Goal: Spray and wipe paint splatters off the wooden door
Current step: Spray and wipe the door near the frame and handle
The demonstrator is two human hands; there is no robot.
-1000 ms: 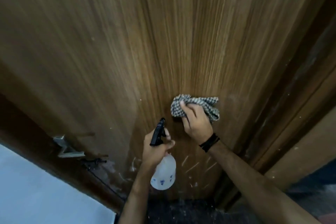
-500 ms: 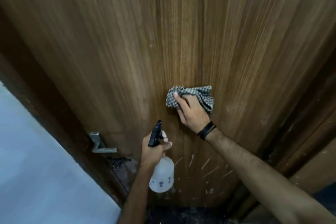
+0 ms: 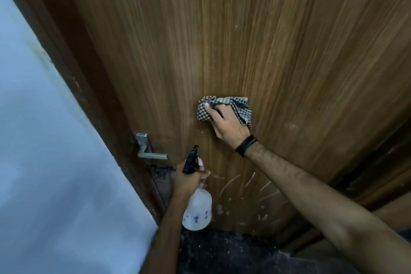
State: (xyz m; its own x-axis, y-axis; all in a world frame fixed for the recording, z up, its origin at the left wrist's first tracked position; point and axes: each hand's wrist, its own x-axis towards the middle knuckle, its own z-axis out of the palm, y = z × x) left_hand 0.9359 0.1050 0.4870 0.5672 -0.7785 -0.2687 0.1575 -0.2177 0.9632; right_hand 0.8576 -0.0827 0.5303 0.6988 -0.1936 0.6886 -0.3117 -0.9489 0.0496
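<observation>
Right hand [image 3: 226, 125] gripping checked cloth [image 3: 224, 108], pressing it against wooden door [image 3: 255, 40]. Left hand [image 3: 189, 179] curling around spray bottle [image 3: 196, 212] neck, holding it near door, below cloth. White paint splatters [image 3: 251, 196] showing low on door.

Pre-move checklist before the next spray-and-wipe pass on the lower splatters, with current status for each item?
1. Cloth in hand: ok. The right hand presses the checked cloth against the door.
2. Sprayer ready: ok. The left hand grips the spray bottle by its neck, nozzle up towards the door.
3. Liquid left in the bottle: cannot tell; its body is cloudy.
4. Target found: ok. White paint splatters sit low on the door, below the cloth.
5. Lower splatters wiped: not ok; the streaks show plainly.
6. Door handle clear of the wiping path: ok; it is off to the left.
</observation>
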